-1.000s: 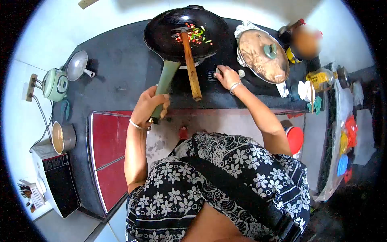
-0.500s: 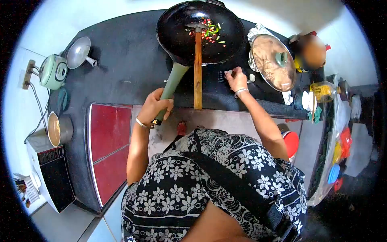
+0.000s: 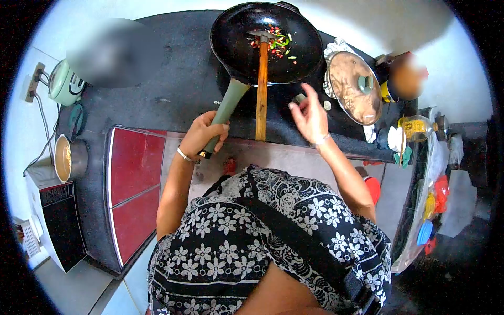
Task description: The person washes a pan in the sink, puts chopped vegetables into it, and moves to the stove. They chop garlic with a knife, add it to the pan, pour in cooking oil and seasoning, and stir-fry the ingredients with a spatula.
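My left hand (image 3: 203,134) is wrapped around the pale green handle (image 3: 230,105) of a black wok (image 3: 231,50). Chopped red and green peppers with small pale pieces (image 3: 282,46) lie in the wok's middle. A wooden-handled spatula (image 3: 262,94) rests across the wok, its metal head among the pieces and its shaft pointing toward me. Over the stove front, my right hand (image 3: 313,119) is open and holds nothing. Its fingers are apart, close to a stove knob (image 3: 300,98); a second knob (image 3: 327,105) sits just right of them.
A glass lid (image 3: 349,86) with a green knob leans at the right on crumpled foil (image 3: 338,46). Beyond are an oil bottle (image 3: 417,127) and a white jar (image 3: 395,139). At the left stand a green rice cooker (image 3: 65,84), a pot (image 3: 71,157) and a microwave (image 3: 63,220).
My right hand has let go of the stove knob and opened, its fingers now extended. My left hand keeps its grip on the wok handle. The view has shifted slightly.
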Demonstrator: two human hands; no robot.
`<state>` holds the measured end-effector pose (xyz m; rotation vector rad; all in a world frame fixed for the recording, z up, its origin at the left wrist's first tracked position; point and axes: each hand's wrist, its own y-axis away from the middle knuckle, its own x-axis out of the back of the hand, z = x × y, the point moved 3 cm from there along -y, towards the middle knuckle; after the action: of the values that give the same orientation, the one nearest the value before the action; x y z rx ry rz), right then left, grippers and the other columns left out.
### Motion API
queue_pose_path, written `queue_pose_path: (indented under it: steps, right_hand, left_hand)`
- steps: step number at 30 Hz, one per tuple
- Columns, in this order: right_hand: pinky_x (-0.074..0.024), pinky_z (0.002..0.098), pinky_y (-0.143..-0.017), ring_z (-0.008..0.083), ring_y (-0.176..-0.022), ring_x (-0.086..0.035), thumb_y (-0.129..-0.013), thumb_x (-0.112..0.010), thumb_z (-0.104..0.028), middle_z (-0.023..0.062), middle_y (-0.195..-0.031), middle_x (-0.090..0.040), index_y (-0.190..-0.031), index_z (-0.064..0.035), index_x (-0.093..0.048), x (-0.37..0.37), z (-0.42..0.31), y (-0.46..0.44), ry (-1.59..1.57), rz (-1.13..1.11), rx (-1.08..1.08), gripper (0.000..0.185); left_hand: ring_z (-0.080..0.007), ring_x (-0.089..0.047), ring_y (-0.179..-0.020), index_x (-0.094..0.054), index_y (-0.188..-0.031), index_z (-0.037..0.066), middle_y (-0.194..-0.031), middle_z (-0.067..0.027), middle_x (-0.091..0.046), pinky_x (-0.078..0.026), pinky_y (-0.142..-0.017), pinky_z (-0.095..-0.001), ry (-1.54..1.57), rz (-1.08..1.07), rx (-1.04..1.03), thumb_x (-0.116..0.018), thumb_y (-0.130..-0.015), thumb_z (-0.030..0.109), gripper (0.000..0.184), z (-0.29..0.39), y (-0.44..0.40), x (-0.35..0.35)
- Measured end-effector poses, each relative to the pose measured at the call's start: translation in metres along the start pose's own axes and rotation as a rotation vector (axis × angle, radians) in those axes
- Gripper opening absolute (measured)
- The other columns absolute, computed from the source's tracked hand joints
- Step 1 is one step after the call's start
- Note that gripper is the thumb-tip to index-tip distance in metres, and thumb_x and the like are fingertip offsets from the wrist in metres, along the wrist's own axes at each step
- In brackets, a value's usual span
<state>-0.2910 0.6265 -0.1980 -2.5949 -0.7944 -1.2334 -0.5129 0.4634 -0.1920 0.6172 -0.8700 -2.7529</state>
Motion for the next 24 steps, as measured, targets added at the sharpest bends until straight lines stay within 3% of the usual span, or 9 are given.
queue_pose_path:
  steps: [2,4,6,10,12,14,16,20,24]
  right_hand:
    - [-0.0492,0.0363,-0.060,0.0275,-0.071,-0.059,-0.074,-0.062,-0.011,0.0106,-0.091,-0.057,-0.129,-0.0135,-0.039,0.004,-0.049,0.004,0.016,-0.139,0.452,0.059]
    - [-0.0492,0.0367,-0.058,0.0273,-0.072,-0.057,-0.071,-0.058,-0.007,0.0111,-0.083,-0.048,-0.127,-0.0139,-0.042,0.004,-0.083,0.007,0.208,-0.501,0.549,0.059]
    - [-0.0484,0.0364,-0.054,0.0271,-0.071,-0.057,-0.070,-0.059,-0.009,0.0114,-0.079,-0.045,-0.118,-0.0131,-0.049,-0.008,-0.093,0.007,0.301,-0.539,0.704,0.049]
    - [-0.0492,0.0371,-0.051,0.0289,-0.062,-0.059,-0.069,-0.058,-0.013,0.0107,-0.072,-0.050,-0.101,-0.0139,-0.055,0.000,-0.106,-0.016,0.588,-0.330,0.748,0.032]
    - [-0.0493,0.0360,-0.048,0.0271,-0.062,-0.060,-0.074,-0.058,-0.016,0.0123,-0.070,-0.055,-0.098,-0.0131,-0.057,0.028,-0.101,-0.049,0.341,-0.129,0.763,0.024]
    - [-0.0506,0.0363,-0.053,0.0278,-0.067,-0.062,-0.080,-0.057,-0.019,0.0145,-0.074,-0.061,-0.093,-0.0097,-0.059,0.070,-0.117,-0.077,0.172,0.069,0.663,0.016]
    - [-0.0503,0.0371,-0.064,0.0303,-0.075,-0.062,-0.083,-0.055,-0.021,0.0136,-0.082,-0.064,-0.090,-0.0067,-0.060,0.105,-0.111,-0.106,-0.052,-0.042,0.110,0.017]
    - [-0.0476,0.0289,-0.045,0.0186,-0.051,-0.059,-0.084,-0.057,-0.027,0.0137,-0.068,-0.061,-0.093,0.0032,-0.060,0.142,-0.118,-0.135,0.021,0.102,-0.008,0.032]
    - [-0.0488,0.0303,-0.038,0.0211,-0.047,-0.058,-0.084,-0.053,-0.022,0.0141,-0.066,-0.059,-0.094,0.0033,-0.053,0.150,-0.075,-0.178,-0.186,0.124,-0.196,0.028]
  left_hand:
    - [-0.0120,-0.045,-0.040,-0.049,-0.086,0.000,-0.059,-0.0051,-0.051,-0.036,-0.038,-0.0234,-0.016,0.013,-0.004,-0.057,-0.075,0.009,0.016,0.000,0.003,0.006]
    - [-0.0120,-0.046,-0.040,-0.049,-0.086,0.000,-0.059,-0.0050,-0.051,-0.036,-0.038,-0.0236,-0.030,0.034,-0.010,-0.057,-0.075,0.009,0.016,-0.002,0.006,0.009]
    - [-0.0121,-0.046,-0.040,-0.049,-0.086,0.000,-0.059,-0.0050,-0.051,-0.036,-0.038,-0.0238,-0.003,0.041,-0.015,-0.057,-0.075,0.009,0.016,-0.010,0.006,0.012]
    - [-0.0120,-0.046,-0.040,-0.049,-0.086,0.001,-0.060,-0.0047,-0.051,-0.036,-0.037,-0.0240,-0.042,0.056,-0.010,-0.057,-0.075,0.010,0.016,-0.008,0.003,0.013]
    - [-0.0118,-0.046,-0.040,-0.049,-0.086,0.001,-0.060,-0.0044,-0.051,-0.036,-0.038,-0.0238,-0.070,0.054,0.004,-0.058,-0.075,0.011,0.016,-0.002,0.003,0.018]
    - [-0.0116,-0.047,-0.041,-0.049,-0.086,0.002,-0.060,-0.0042,-0.051,-0.036,-0.038,-0.0238,-0.069,0.048,0.008,-0.058,-0.076,0.011,0.017,-0.005,0.004,0.025]
    - [-0.0115,-0.047,-0.041,-0.049,-0.086,0.002,-0.060,-0.0040,-0.051,-0.037,-0.038,-0.0238,-0.058,0.025,0.002,-0.059,-0.076,0.012,0.018,-0.009,0.002,0.031]
    - [-0.0116,-0.048,-0.042,-0.049,-0.086,0.002,-0.060,-0.0042,-0.052,-0.037,-0.039,-0.0237,-0.072,0.039,0.014,-0.059,-0.076,0.013,0.018,-0.011,0.001,0.028]
    - [-0.0116,-0.048,-0.043,-0.049,-0.085,0.002,-0.060,-0.0043,-0.051,-0.038,-0.039,-0.0237,-0.072,0.027,0.022,-0.059,-0.076,0.012,0.017,-0.008,0.000,0.022]
